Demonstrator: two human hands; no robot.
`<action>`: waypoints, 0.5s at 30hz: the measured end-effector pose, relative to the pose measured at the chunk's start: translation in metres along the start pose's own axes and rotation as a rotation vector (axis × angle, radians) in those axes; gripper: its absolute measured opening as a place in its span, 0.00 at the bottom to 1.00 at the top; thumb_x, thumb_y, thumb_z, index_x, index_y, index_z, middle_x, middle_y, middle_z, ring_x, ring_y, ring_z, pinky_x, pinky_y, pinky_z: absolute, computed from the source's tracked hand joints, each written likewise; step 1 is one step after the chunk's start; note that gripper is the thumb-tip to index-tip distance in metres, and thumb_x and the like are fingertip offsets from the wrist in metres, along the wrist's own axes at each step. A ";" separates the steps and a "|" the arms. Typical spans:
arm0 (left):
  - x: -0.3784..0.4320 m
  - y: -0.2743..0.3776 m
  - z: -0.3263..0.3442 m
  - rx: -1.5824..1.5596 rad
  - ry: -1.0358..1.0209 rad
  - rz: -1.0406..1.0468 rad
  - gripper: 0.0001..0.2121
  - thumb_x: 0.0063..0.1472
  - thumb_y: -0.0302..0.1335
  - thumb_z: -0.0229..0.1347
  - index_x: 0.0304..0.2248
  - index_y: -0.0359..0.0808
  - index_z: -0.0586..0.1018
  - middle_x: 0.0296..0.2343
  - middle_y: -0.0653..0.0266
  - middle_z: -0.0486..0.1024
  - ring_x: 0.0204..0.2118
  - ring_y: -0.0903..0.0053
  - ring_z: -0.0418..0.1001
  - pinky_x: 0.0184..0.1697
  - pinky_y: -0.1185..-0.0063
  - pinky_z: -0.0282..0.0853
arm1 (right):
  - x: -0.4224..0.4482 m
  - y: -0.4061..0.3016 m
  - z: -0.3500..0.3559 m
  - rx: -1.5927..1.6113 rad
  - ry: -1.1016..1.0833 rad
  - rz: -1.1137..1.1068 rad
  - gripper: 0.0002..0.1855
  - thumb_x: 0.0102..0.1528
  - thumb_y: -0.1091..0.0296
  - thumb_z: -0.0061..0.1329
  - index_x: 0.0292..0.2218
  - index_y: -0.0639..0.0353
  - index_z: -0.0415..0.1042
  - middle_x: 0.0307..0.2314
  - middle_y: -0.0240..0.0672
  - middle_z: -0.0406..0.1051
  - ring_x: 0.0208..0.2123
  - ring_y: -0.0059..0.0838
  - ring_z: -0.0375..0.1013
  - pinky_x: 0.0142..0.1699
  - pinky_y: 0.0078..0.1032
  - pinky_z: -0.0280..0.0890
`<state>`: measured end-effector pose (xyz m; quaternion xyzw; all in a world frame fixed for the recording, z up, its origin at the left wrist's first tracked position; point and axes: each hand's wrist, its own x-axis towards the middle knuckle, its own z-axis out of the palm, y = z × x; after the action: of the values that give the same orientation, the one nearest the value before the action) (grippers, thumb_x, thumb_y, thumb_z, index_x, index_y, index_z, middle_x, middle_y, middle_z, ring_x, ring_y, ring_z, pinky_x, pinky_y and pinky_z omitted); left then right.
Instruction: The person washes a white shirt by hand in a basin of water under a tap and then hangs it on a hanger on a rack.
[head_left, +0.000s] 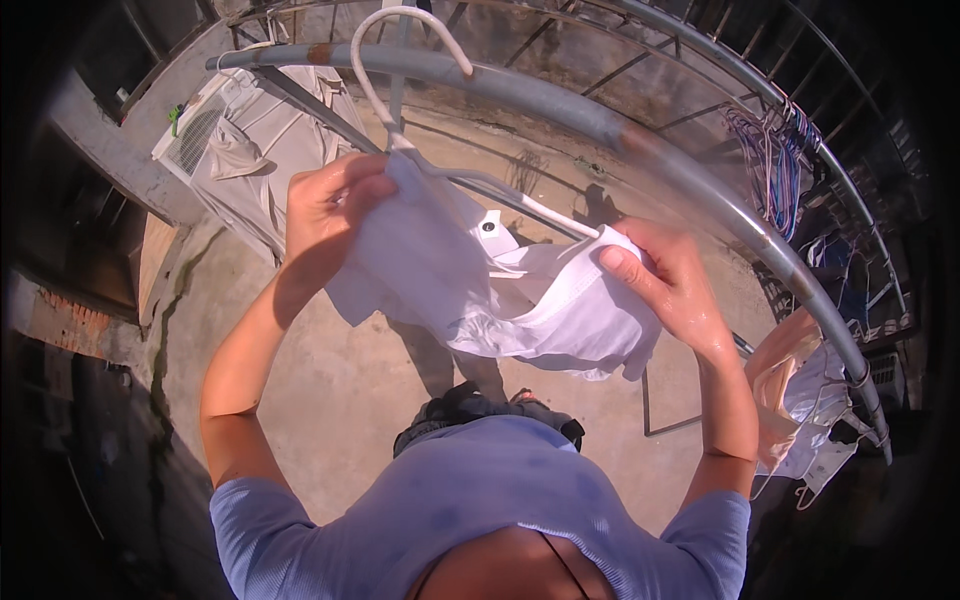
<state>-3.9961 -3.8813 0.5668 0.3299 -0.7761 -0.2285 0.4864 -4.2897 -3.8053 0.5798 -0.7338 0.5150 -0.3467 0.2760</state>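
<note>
A white sleeveless garment (420, 247) with a neck label hangs on a white coated hanger (491, 184), whose hook loops over a grey metal rail (540, 90). On the left, my left hand (337, 199) pinches the garment's shoulder near the hanger's neck. Over the hanger's right end, my right hand (660, 274) grips the other shoulder, with its thumb on top of the cloth. Both hands look wet. The lower part of the garment hangs bunched below the hanger.
White cloth (255, 165) hangs or lies at the upper left. A bundle of coloured hangers (776, 165) hangs from a second rail at the upper right. More clothes (806, 405) hang at the right end of the near rail. Below is a concrete floor (315, 405).
</note>
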 end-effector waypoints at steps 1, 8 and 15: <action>0.000 -0.002 0.000 -0.007 -0.004 0.001 0.06 0.49 0.20 0.50 0.28 0.29 0.75 0.19 0.63 0.73 0.22 0.81 0.71 0.27 0.86 0.65 | -0.001 0.002 -0.001 0.156 -0.105 0.110 0.14 0.45 0.61 0.51 0.30 0.63 0.69 0.22 0.29 0.66 0.25 0.18 0.64 0.32 0.16 0.59; 0.001 0.019 0.013 0.155 -0.106 0.200 0.07 0.47 0.24 0.55 0.27 0.29 0.73 0.17 0.61 0.71 0.17 0.78 0.69 0.21 0.83 0.62 | 0.009 -0.005 0.018 0.011 0.100 -0.117 0.11 0.44 0.66 0.51 0.26 0.65 0.69 0.20 0.35 0.66 0.20 0.25 0.64 0.25 0.19 0.57; 0.005 0.003 0.021 0.263 -0.353 0.306 0.08 0.50 0.28 0.52 0.31 0.35 0.73 0.21 0.60 0.72 0.23 0.67 0.70 0.26 0.79 0.65 | 0.021 -0.011 0.031 0.155 0.109 -0.147 0.14 0.50 0.62 0.45 0.27 0.67 0.67 0.19 0.36 0.65 0.20 0.25 0.62 0.26 0.21 0.56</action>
<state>-4.0171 -3.8824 0.5630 0.2241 -0.9128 -0.1032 0.3254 -4.2547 -3.8202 0.5741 -0.7260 0.4458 -0.4440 0.2774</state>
